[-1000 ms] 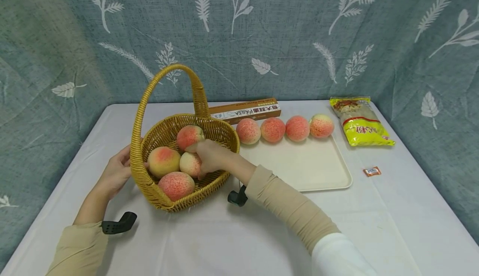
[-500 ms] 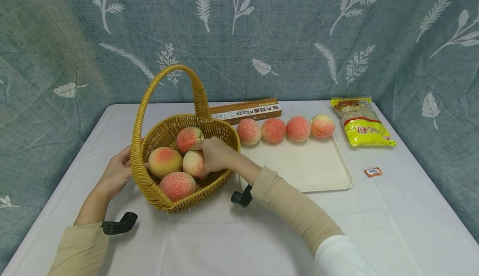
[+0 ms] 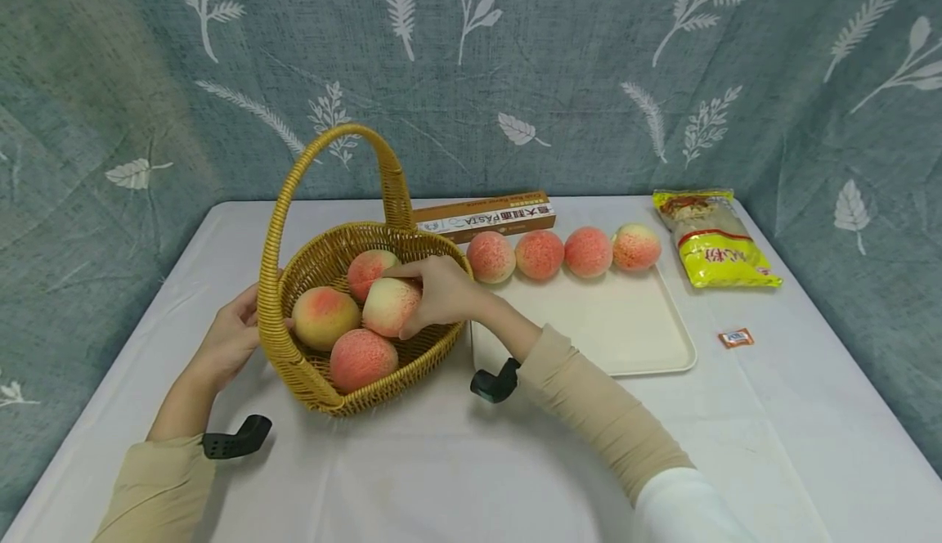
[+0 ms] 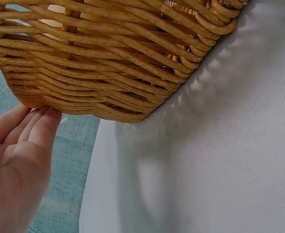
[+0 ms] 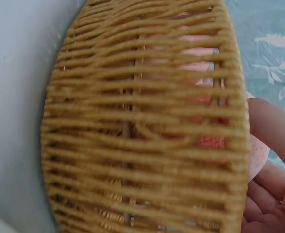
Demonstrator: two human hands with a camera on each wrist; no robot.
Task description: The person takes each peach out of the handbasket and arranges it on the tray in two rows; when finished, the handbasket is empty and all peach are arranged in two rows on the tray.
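Observation:
A yellow-brown wicker basket (image 3: 434,253) with a tall arched handle stands on the left part of the table. My left hand (image 3: 230,338) grips its left side, thumb at the rim; in the left wrist view the fingers (image 4: 44,127) lie against the outer weave. Inside the basket my right hand (image 3: 443,289) holds a pale, red-speckled peach (image 3: 390,306) between thumb and fingers. Around it in the basket lie a yellow-orange peach (image 3: 325,318), a redder peach (image 3: 364,361) in front and another peach (image 3: 370,271) behind. The basket wall hides much of the held peach (image 5: 259,155) in the right wrist view.
A cream tray (image 3: 581,330) lies right of the basket, with a row of several peaches (image 3: 540,255) along its back edge. Behind stands a brown pasta box (image 3: 486,216). Farther right are a yellow food bag (image 3: 714,240) and a small orange packet (image 3: 736,338).
My right hand has raised the pale peach slightly and shifted right with it. The front red peach has rolled a little to the right. My left hand stays at the basket.

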